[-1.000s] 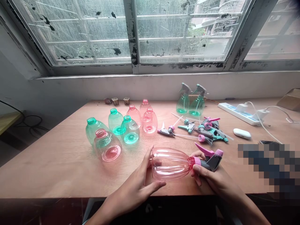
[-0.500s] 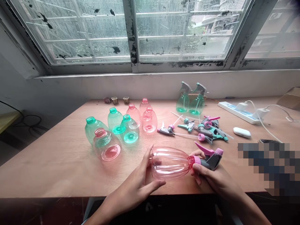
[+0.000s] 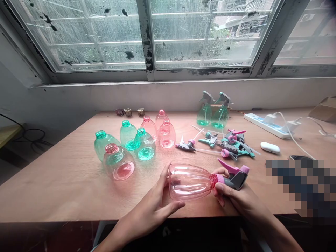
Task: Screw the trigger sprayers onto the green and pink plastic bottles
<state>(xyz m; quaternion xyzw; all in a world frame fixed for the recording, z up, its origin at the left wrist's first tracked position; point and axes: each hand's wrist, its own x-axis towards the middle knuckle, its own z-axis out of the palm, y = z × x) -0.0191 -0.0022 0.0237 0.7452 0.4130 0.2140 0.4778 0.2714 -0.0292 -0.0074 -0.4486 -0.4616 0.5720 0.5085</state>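
A clear pink spray bottle (image 3: 190, 182) lies sideways in the air between my hands, just above the table's front edge. Its pink and grey trigger head (image 3: 236, 176) sits on the neck and points right. My right hand (image 3: 236, 197) grips the pink collar, thumb in front and fingers behind. Around the bottle's base, my left hand (image 3: 157, 197) cradles it with fingers behind, partly seen through the plastic, and the thumb stretched out below. Several loose trigger heads (image 3: 231, 143) with tubes lie in a pile beyond the right hand.
Open pink bottles (image 3: 166, 134) and green bottles (image 3: 145, 145) stand at left and centre. Two green spray bottles with heads (image 3: 219, 117) stand at the back. A power strip (image 3: 266, 126) with cables and a white case (image 3: 270, 147) lie on the right. Small boxes (image 3: 127, 112) sit by the wall.
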